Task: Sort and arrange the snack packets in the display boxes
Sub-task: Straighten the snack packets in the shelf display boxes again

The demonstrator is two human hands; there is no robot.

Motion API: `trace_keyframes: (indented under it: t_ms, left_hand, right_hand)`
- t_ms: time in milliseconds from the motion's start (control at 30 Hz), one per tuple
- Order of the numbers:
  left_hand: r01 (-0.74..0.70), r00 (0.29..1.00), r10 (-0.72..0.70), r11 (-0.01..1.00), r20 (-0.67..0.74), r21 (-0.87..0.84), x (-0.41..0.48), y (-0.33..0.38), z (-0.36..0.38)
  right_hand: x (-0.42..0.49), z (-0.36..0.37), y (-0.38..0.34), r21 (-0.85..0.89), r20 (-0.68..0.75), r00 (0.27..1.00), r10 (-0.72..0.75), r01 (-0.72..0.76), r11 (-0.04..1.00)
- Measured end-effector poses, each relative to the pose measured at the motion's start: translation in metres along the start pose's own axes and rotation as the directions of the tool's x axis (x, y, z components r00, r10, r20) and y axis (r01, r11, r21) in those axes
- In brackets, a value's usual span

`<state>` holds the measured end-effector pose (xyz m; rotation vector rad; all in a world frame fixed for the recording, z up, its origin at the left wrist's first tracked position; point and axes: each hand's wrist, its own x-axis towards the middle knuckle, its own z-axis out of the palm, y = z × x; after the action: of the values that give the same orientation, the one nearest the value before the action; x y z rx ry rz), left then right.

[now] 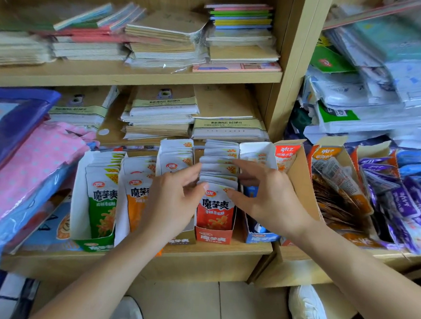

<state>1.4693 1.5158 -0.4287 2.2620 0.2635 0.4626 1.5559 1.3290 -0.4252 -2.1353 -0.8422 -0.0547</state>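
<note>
Several narrow display boxes stand side by side on the lower wooden shelf. The red box (213,235) holds a row of red snack packets (215,207) standing upright. My left hand (173,196) and my right hand (264,196) flank that row, fingertips touching the packet tops, fingers spread and gripping nothing. Left of it stand a green box (94,244) with green packets (103,201) and an orange-packet row (136,196), partly hidden by my left hand. A blue box (261,237) sits under my right hand.
An open cardboard box (303,181) at the right holds orange and purple snack packets (402,199). Notebooks (163,40) fill the shelves above. A pink dotted bag (27,165) lies at the left. White shoes show on the tiled floor below.
</note>
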Motion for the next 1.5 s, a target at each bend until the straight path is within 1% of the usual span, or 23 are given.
trace_keyframes:
  t_ms: [100,167,233,267,333,400,467,533,600,667,700,767,800,867,933,1100,1133,1200,1267,1300,1400,1500]
  left_hand:
    - [0.013,1.000,-0.013,1.000,0.020,0.003,-0.001,0.003,0.001]
    - [0.031,1.000,-0.031,0.999,-0.003,-0.027,0.003,0.004,-0.004]
    - [0.014,0.998,-0.016,0.999,-0.061,-0.031,0.008,0.005,-0.010]
    - [0.005,0.998,-0.006,1.000,-0.066,-0.010,0.010,0.005,-0.011]
    - [-0.001,1.000,0.001,0.999,-0.002,0.032,0.013,0.005,-0.008]
    - [-0.001,0.997,-0.003,0.998,0.072,0.065,0.014,0.004,-0.003]
    - [-0.013,0.996,0.006,0.996,0.087,0.086,0.015,0.003,0.002]
    - [-0.023,0.995,0.015,0.997,0.103,0.080,0.017,0.002,0.001]
    - [-0.030,0.992,0.022,0.997,0.128,0.067,0.022,-0.002,-0.002]
    - [-0.051,0.994,0.046,0.998,0.099,0.043,0.029,-0.009,-0.005]
    - [-0.073,0.996,0.071,0.997,0.054,0.037,0.032,-0.013,-0.006]
    - [-0.136,0.989,0.140,0.988,-0.046,0.071,0.037,-0.018,-0.007]
    - [-0.175,0.980,0.185,0.976,-0.071,0.129,0.040,-0.020,-0.007]
    - [-0.250,0.959,0.274,0.934,-0.067,0.255,0.048,-0.021,-0.006]
    - [-0.278,0.950,0.309,0.908,-0.053,0.313,0.060,-0.024,-0.007]
    - [-0.208,0.977,0.212,0.909,0.029,0.361,0.084,-0.018,-0.008]
    - [-0.202,0.979,0.197,0.922,0.050,0.329,0.088,-0.016,-0.007]
    - [-0.186,0.982,0.178,0.963,0.059,0.197,0.094,-0.015,-0.008]
    - [-0.203,0.979,0.203,0.969,0.018,0.139,0.099,-0.020,-0.007]
    - [-0.203,0.979,0.205,0.967,-0.001,0.156,0.100,-0.020,-0.006]
    - [-0.189,0.973,0.218,0.942,-0.079,0.278,0.095,-0.014,-0.001]
    - [-0.163,0.966,0.217,0.933,-0.141,0.320,0.094,-0.015,0.001]
  right_hand:
    - [-0.001,-0.001,0.001,0.075,0.073,0.997,0.037,-0.042,0.996]
    - [0.003,-0.007,0.002,0.148,0.115,0.992,0.042,-0.059,0.987]
    - [0.006,-0.014,0.002,0.153,0.087,0.993,0.078,-0.091,0.984]
    - [0.008,-0.017,0.002,0.139,0.064,0.992,0.105,-0.113,0.984]
    - [0.009,-0.016,0.002,0.077,0.039,0.993,0.109,-0.111,0.991]
    - [0.009,-0.011,0.005,-0.075,0.022,1.000,0.007,-0.005,0.997]
    - [0.011,-0.004,0.011,-0.177,0.025,0.997,-0.074,0.077,0.981]
    - [0.014,-0.003,0.016,-0.186,0.044,0.995,-0.093,0.099,0.978]
    - [0.018,-0.006,0.020,-0.179,0.100,0.990,-0.098,0.115,0.977]
    - [0.019,-0.011,0.024,-0.189,0.165,0.981,-0.099,0.130,0.973]
    - [0.020,-0.014,0.025,-0.181,0.171,0.981,-0.090,0.121,0.976]
    - [0.021,-0.016,0.026,-0.120,0.104,0.993,-0.058,0.070,0.990]
    - [0.023,-0.015,0.027,-0.103,0.047,0.998,-0.045,0.049,0.993]
    - [0.027,-0.012,0.028,-0.171,-0.029,0.999,-0.040,0.034,0.985]
    - [0.031,-0.008,0.031,-0.249,-0.029,0.998,-0.056,0.047,0.967]
    - [0.039,-0.007,0.033,-0.263,0.018,0.995,-0.100,0.101,0.960]
    - [0.040,-0.007,0.033,-0.269,0.045,0.994,-0.102,0.111,0.957]
    - [0.041,-0.009,0.036,-0.297,0.086,0.991,-0.102,0.123,0.947]
    - [0.041,-0.010,0.039,-0.310,0.076,0.991,-0.114,0.132,0.941]
    - [0.041,-0.011,0.041,-0.305,0.050,0.991,-0.127,0.136,0.943]
    - [0.040,-0.012,0.038,-0.263,-0.020,0.981,-0.191,0.180,0.948]
    - [0.036,-0.014,0.033,-0.221,-0.013,0.973,-0.229,0.221,0.950]
